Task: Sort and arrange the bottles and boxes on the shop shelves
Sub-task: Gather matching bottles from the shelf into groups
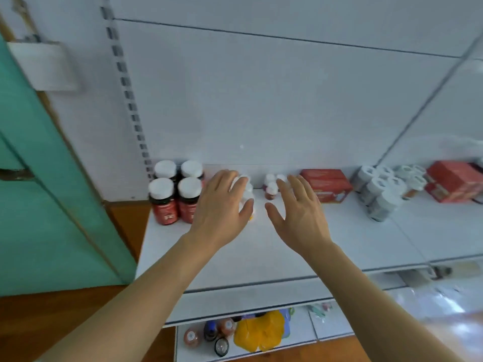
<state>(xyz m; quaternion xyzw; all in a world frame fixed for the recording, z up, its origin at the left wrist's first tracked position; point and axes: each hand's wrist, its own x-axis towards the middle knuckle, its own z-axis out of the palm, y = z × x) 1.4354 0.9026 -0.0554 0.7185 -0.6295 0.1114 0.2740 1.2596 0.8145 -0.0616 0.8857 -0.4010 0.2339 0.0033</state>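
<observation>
Nearest to us, on the lower white shelf [295,333], lie a crumpled yellow plastic bag [258,333] and a few small dark bottles [214,335]. Above it we reach both bare arms over the flat white shop shelf [261,257]. Our left hand [220,205] curls its fingers and thumb round a cluster of small white-capped bottles [247,190], gripping them where they stand on the shelf. Our right hand [298,207] is released, fingers spread and straight, just in front of a few small white-capped brown bottles [271,185]; we cannot tell whether it touches them. Left of our left hand stand four red-labelled dark bottles with white caps [176,192]. A flat red cardboard box [326,185] lies just right of our right hand, then grey-capped jars [379,189] and more red boxes [454,181].
</observation>
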